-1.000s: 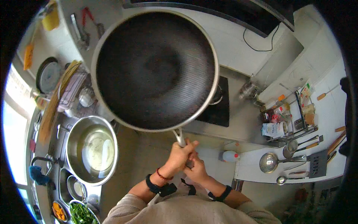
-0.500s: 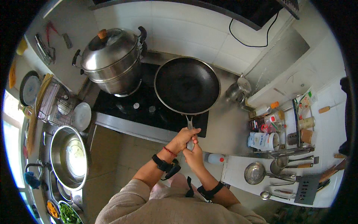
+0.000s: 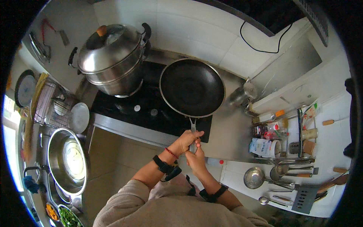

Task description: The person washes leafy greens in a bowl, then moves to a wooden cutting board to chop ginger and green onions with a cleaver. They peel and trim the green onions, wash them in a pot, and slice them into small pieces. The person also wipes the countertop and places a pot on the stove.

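A dark wok (image 3: 192, 87) with a pale metal rim is over the right side of the black stove (image 3: 124, 106), its handle towards me. Whether its base touches the stove cannot be made out. My left hand (image 3: 186, 140) wraps round the wok's metal handle (image 3: 193, 125), thumb pointing right. Just below it, my right hand (image 3: 196, 158) also closes on the handle, near its end. The inside of the wok is dark, with no food visible in it.
A lidded steel steamer pot (image 3: 112, 60) stands on the left burner. Metal jugs (image 3: 242, 92) sit right of the wok. At left are a large steel basin (image 3: 56, 162), a plate (image 3: 79, 118) and bowls of greens (image 3: 69, 215) and orange pieces (image 3: 51, 212). Ladles (image 3: 254, 178) hang at right.
The view has tilted slightly, so the surroundings sit a little differently. Both my hands keep hold of the wok's handle, and the wok shows hardly any movement.
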`<action>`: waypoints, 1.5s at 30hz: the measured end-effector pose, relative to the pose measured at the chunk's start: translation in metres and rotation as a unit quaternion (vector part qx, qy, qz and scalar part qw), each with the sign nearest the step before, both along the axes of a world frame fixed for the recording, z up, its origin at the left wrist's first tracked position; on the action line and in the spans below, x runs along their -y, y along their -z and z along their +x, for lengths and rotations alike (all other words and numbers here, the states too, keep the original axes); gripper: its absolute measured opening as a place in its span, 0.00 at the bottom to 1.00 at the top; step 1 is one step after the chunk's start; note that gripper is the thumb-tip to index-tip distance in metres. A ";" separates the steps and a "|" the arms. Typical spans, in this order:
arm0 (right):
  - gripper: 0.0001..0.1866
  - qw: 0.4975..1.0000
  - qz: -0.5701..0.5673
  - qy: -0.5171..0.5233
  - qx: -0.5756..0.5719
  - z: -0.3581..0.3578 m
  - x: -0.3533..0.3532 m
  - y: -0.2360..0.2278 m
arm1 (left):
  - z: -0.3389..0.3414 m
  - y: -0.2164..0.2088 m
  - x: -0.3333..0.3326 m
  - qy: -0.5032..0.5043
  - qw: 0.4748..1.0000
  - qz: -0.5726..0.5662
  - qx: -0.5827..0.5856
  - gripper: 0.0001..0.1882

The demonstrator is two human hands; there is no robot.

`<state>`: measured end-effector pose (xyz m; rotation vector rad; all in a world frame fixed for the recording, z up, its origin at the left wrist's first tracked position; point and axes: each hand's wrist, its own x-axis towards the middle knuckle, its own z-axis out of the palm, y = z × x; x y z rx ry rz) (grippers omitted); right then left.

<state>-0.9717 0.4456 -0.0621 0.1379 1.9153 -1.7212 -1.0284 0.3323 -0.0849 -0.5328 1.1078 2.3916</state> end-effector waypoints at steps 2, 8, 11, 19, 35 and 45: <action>0.19 0.999 -0.003 -0.032 0.010 -0.003 0.001 -0.003 | 0.001 -0.001 0.003 -0.015 1.000 -0.013 0.008 0.20; 0.30 0.782 0.465 -0.383 -0.162 -0.024 -0.002 -0.077 | 0.009 -0.004 0.012 -0.031 0.999 -0.035 0.012 0.18; 0.25 0.751 0.486 -0.357 -0.269 -0.036 0.014 -0.136 | 0.013 0.000 0.028 0.011 0.999 -0.043 -0.015 0.23; 0.22 0.683 0.398 -0.488 -0.370 -0.103 0.201 -0.089 | 0.100 0.060 0.122 -0.085 0.992 -0.061 -0.065 0.22; 0.16 0.629 0.577 -0.440 -0.279 -0.129 0.257 0.092 | 0.396 0.173 0.215 -0.362 0.917 -0.069 0.154 0.11; 0.25 0.486 0.603 -0.474 -0.420 -0.124 0.244 0.106 | 0.409 0.200 0.199 -0.374 0.914 -0.052 0.148 0.13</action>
